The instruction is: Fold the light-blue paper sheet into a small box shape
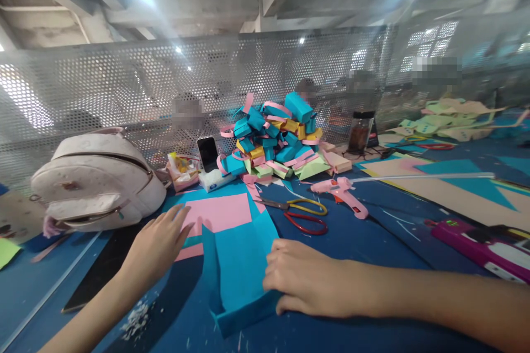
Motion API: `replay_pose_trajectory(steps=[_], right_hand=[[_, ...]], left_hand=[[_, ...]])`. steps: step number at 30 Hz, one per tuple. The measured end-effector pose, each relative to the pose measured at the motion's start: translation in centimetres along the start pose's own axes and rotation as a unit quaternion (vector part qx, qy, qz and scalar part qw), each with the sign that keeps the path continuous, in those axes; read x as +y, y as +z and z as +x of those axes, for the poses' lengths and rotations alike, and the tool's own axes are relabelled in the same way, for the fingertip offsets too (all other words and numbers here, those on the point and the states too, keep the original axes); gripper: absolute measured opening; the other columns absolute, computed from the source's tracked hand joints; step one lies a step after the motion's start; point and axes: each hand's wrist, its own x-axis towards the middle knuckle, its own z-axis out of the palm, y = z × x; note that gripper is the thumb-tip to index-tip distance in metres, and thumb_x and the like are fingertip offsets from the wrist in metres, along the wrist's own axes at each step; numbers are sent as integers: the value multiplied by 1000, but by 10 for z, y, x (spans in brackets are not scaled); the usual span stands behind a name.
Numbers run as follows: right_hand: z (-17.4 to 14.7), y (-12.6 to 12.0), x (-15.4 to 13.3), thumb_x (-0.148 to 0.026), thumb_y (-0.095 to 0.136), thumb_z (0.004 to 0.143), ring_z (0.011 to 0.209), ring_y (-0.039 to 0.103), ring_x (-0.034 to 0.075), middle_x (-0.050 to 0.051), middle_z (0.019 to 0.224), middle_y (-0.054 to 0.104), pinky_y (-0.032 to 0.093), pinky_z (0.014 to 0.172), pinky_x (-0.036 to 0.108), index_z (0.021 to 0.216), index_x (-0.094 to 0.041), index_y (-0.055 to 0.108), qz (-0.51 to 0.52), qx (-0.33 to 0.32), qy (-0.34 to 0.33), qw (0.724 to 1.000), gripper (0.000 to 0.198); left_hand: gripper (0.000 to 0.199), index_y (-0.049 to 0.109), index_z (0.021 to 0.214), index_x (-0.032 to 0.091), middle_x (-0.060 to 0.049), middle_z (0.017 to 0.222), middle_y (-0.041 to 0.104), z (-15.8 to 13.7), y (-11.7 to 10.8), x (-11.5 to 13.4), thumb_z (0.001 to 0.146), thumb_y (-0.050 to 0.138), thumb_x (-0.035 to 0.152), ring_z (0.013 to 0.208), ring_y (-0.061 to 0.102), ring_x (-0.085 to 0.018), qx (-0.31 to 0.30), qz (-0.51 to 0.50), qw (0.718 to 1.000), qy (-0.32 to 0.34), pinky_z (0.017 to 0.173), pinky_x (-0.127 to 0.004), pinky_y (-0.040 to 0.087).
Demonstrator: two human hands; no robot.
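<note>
A blue paper box (pixel 242 267) with upturned sides lies in front of me on the table. At its right side, my right hand (pixel 298 278) has its fingers curled over the paper wall. My left hand (pixel 159 240) is held to the left of the box, fingers stretched out and nothing in them. Beyond those fingers lies a pink paper sheet (pixel 226 212). Scissors (pixel 290 207) with one yellow and one red handle rest just past the box, blades parted. Farther right is a pink glue gun (pixel 342 193) with a glue stick (pixel 422 177) protruding from its back.
A pile of folded paper pieces (pixel 273 146) rises at the back. At left sit a white backpack (pixel 103 182), a dark flat board (pixel 99 267) and white scraps (pixel 138 320). A phone (pixel 207 154) leans upright. A magenta device (pixel 476 245) and a dark jar (pixel 360 132) stand right.
</note>
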Motion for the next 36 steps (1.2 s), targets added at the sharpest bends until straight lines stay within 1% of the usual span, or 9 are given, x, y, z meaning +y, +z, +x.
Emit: replay_pose_trajectory(steps=[3,6,8,11,14,21,25,28,36], right_hand=[[-1,2,1,-37,73,83,80,63,20,3,78,71,37,75,33,84,-17,67,1,8,-1,1000,20],[-2,3,1,-35,74,83,82,63,20,3,81,71,38,77,33,89,-17,68,11,20,-1,1000,20],[-2,4,1,-35,74,83,82,63,21,3,81,71,38,78,33,92,-18,69,16,21,-1,1000,20],[-2,3,0,-35,74,83,81,63,21,3,80,71,38,77,34,88,-17,68,8,17,1,1000,20],[-2,2,-1,-34,73,83,82,63,21,4,81,71,37,77,34,85,-16,67,-5,11,5,1000,19],[-2,2,-1,-35,74,82,83,63,21,3,84,72,38,74,32,87,-16,68,-3,12,8,1000,20],[-2,3,1,-35,75,81,81,63,20,0,80,71,38,72,32,83,-17,68,-5,17,5,1000,20],[-2,5,1,-37,73,82,79,63,19,0,79,71,38,71,32,82,-17,67,-6,18,1,1000,21],[7,11,-6,-42,63,91,75,60,17,1,78,70,36,69,30,86,-18,68,64,99,4,993,25]], left_hand=[[35,52,128,21,-10,130,59,-4,-23,34,100,38,37,113,60,-30,-16,-35,998,45,90,-45,49],[29,56,118,24,-6,116,65,-16,-41,69,101,36,36,105,63,-27,-62,-98,988,100,86,-43,49],[24,59,111,25,-5,105,67,-25,-44,87,100,41,33,92,65,-27,-125,-111,978,124,78,-43,50],[18,62,103,23,-5,97,68,-33,-38,104,96,49,33,85,66,-28,-217,-134,956,146,71,-42,51],[12,62,100,22,-5,96,68,-33,-29,109,91,56,28,86,66,-29,-256,-144,945,143,70,-41,51],[4,63,90,19,-7,102,66,-36,-20,110,86,64,19,90,65,-28,-249,-110,951,146,70,-38,50],[9,65,90,19,-6,91,70,-35,-16,111,83,67,24,83,67,-28,-288,-88,941,155,71,-40,49],[14,65,90,19,-5,89,71,-32,-15,110,77,70,20,83,67,-28,-308,-93,936,143,74,-40,46],[13,68,87,19,-6,84,71,-32,-20,109,74,67,18,77,64,-24,-292,-120,939,134,66,-33,37]])
